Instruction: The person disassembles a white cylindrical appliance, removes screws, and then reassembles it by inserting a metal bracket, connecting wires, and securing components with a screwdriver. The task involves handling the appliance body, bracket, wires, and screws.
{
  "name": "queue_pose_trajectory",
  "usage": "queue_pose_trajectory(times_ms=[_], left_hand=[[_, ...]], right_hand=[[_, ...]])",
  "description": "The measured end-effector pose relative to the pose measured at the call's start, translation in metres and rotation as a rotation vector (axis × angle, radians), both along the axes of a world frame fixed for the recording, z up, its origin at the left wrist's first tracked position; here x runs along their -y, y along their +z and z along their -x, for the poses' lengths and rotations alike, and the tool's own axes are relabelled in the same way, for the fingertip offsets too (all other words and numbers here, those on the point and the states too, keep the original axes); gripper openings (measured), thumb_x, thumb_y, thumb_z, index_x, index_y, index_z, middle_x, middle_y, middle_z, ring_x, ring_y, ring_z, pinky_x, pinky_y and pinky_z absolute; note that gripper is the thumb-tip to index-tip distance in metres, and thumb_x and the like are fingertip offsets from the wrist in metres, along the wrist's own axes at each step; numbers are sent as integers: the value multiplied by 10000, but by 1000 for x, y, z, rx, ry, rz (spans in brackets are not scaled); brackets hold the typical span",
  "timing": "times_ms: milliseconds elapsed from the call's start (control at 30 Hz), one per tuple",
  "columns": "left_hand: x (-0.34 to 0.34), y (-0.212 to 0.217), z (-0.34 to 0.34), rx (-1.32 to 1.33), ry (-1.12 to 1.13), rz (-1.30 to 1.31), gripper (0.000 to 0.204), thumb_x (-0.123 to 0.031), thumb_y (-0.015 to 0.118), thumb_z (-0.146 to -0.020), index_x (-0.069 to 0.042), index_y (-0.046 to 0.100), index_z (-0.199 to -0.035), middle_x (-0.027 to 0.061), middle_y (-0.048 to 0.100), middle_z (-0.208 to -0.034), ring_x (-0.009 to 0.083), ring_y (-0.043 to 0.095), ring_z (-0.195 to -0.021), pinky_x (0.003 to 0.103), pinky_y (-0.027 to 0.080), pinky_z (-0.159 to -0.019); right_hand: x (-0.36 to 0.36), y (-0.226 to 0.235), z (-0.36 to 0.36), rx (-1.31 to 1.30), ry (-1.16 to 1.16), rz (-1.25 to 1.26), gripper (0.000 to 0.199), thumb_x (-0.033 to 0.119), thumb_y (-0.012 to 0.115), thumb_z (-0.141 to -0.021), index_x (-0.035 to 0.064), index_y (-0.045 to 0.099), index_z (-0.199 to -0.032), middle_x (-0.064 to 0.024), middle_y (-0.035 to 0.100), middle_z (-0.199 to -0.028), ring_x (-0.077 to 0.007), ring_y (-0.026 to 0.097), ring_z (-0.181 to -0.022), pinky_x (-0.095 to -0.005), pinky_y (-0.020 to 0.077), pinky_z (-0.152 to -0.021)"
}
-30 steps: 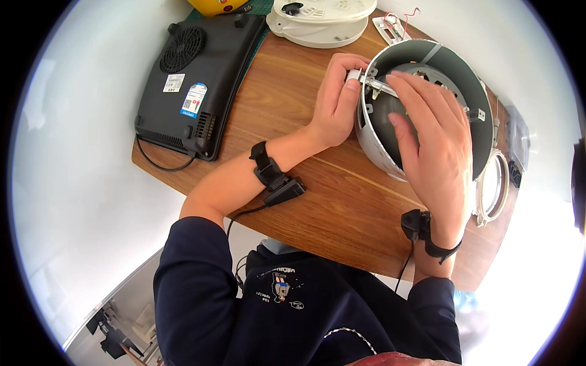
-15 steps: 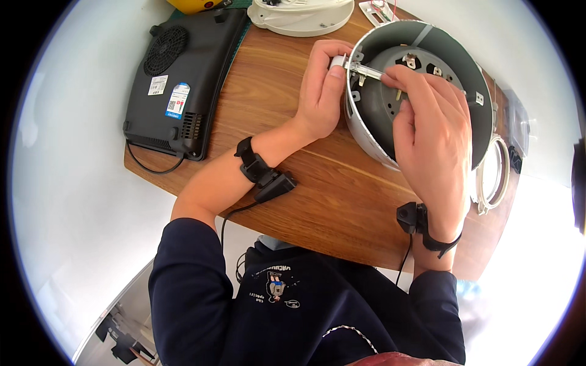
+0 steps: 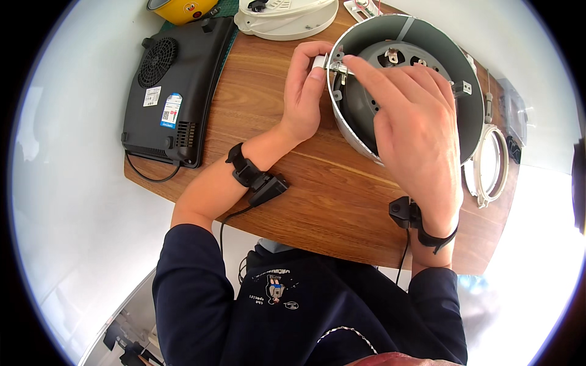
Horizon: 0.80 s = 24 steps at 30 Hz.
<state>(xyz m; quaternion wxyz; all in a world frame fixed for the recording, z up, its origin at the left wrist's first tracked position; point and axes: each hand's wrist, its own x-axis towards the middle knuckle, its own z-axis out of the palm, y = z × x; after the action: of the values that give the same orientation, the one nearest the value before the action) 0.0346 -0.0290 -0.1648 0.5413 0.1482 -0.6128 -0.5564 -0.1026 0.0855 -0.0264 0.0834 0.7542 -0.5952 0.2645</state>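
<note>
A round metal cooker housing (image 3: 350, 131) stands at the back right of the table, with a dark grey dish-shaped bottom (image 3: 360, 113) inside it. My left hand (image 3: 303, 97) is closed on a small white plastic part (image 3: 320, 61) against the outside of the wall, near the rim. My right hand (image 3: 421, 119) reaches over the housing. Its index fingertip touches a metal bracket (image 3: 339, 67) just inside the rim, with the thumb apart from it. The curled fingers' undersides are hidden. Metal tabs (image 3: 392, 57) show on the grey bottom.
At left an upturned black induction cooker (image 3: 195, 79) lies near a yellow pot (image 3: 183, 9). Behind are an off-white lid (image 3: 287, 24) and a small white part (image 3: 363, 9) with red wire. At right lie an off-white ring (image 3: 493, 165) and a clear box (image 3: 513, 110).
My right fingers have let go of the thin light-coloured piece at the rim, and the index finger has straightened onto the bracket. The whole view has shifted slightly; the left hand keeps its hold.
</note>
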Motion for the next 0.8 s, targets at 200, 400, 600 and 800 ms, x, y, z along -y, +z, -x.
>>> queue_pose_trajectory(times_ms=[200, 400, 600, 800], left_hand=[[3, -4, -1, 21, -4, 50, 382, -203, 377, -1077, 23, 478, -1367, 122, 629, -1237, 173, 587, -1155, 346, 454, -1063], [-1, 1, 1, -26, -22, 1, 299, -186, 419, -1072, -24, 496, -1310, 11, 553, -1099, 68, 456, -912, 229, 403, -783], [-2, 2, 1, -21, -10, 3, 298, -190, 414, -1075, -27, 493, -1313, 13, 553, -1106, 74, 461, -919, 232, 407, -788], [1, 1, 3, -25, 6, 36, 291, -191, 414, -1079, -34, 492, -1311, 7, 553, -1100, 63, 471, -910, 224, 420, -777]], right_hand=[[-1, 1, -1, -35, -2, -3, 488, -99, 600, -765, 88, 744, -1193, -57, 707, -1003, -275, 645, -986, -440, 483, -976], [-2, 0, -2, -28, -5, 5, 466, -94, 607, -787, 87, 743, -1195, -62, 708, -992, -272, 650, -977, -438, 487, -968], [0, -2, -2, -13, 2, 31, 449, -87, 612, -813, 89, 739, -1207, -64, 709, -974, -268, 658, -965, -435, 493, -958], [0, 0, -1, -19, 3, 12, 433, -87, 611, -814, 82, 740, -1191, -66, 710, -969, -272, 658, -960, -436, 491, -955]])
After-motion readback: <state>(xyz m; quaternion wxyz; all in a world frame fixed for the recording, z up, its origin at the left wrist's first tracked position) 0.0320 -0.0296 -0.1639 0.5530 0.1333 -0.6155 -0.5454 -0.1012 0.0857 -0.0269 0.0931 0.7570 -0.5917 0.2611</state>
